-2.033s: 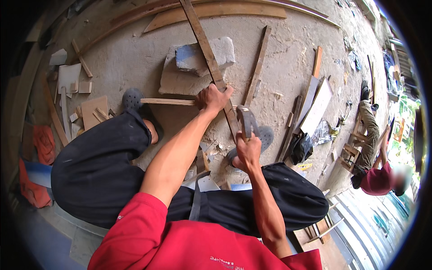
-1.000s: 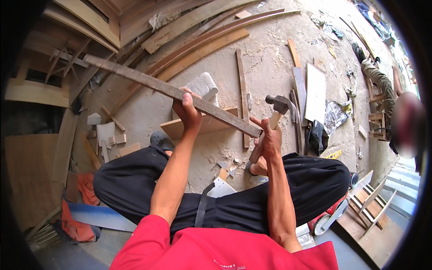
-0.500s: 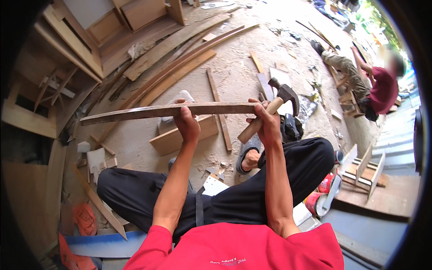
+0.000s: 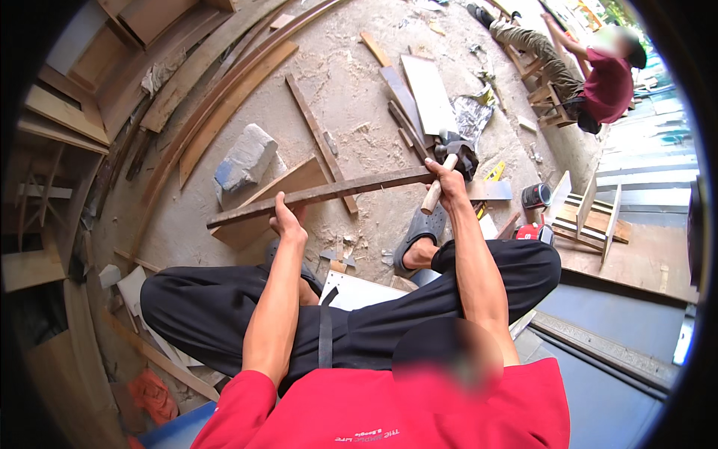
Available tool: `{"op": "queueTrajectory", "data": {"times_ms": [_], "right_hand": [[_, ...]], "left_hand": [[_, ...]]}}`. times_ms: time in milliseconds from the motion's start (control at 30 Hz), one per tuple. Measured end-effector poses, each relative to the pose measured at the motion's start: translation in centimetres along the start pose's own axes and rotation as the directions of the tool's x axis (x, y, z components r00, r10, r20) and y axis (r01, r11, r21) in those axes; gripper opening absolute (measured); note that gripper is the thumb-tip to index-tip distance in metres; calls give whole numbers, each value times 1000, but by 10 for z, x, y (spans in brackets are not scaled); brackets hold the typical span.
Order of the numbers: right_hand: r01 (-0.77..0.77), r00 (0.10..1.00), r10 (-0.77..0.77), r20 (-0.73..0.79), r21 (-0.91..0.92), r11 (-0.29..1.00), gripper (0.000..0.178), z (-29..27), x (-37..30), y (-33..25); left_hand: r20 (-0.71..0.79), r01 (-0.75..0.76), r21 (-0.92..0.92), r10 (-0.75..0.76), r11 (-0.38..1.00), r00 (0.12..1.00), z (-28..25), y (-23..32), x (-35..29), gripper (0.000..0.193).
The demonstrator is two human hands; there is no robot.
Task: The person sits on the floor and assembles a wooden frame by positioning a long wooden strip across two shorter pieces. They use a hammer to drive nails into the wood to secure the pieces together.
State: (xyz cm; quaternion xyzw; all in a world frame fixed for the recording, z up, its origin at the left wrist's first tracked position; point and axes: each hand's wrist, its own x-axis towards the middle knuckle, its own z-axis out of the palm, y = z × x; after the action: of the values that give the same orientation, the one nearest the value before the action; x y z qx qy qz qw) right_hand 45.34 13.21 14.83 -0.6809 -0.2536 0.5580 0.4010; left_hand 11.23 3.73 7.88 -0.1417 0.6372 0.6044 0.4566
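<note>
A long, narrow wooden strip (image 4: 351, 187) is held up in front of me, its left end lower in the view than its right. My left hand (image 4: 288, 219) grips it near the left end, the thumb along its edge. My right hand (image 4: 447, 183) is closed around a claw hammer (image 4: 465, 159) with a pale wooden handle, and also grips the strip's right end. The hammer's dark head points away from me. Beneath the strip, a wooden board (image 4: 288, 183) lies beside a whitish block (image 4: 247, 157).
Long planks (image 4: 239, 112) and wooden furniture frames (image 4: 67, 112) fill the left. A white panel (image 4: 428, 93) and a yellow-handled saw (image 4: 490, 187) lie beyond my right hand. Cans (image 4: 535, 196) stand at right near a slatted wooden piece (image 4: 598, 217). Another person (image 4: 606, 86) sits at far right.
The strip has swung from nearly level to a slant, left end lower. My left hand is now closer to that end. The hammer has turned more upright in my right hand. The view has shifted.
</note>
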Motion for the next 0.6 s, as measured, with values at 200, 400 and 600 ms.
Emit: {"op": "queueTrajectory", "data": {"times_ms": [200, 400, 600], "right_hand": [[-154, 979, 118, -168, -219, 964, 53, -19, 63, 99], [-260, 963, 186, -196, -481, 837, 57, 9, 70, 134], [-121, 992, 75, -100, -624, 772, 63, 26, 86, 153]], "left_hand": [[-268, 194, 295, -114, 936, 957, -28, -52, 17, 54], [-230, 286, 470, -197, 835, 953, -47, -59, 74, 49], [-239, 270, 878, -126, 395, 963, -54, -61, 92, 56]]}}
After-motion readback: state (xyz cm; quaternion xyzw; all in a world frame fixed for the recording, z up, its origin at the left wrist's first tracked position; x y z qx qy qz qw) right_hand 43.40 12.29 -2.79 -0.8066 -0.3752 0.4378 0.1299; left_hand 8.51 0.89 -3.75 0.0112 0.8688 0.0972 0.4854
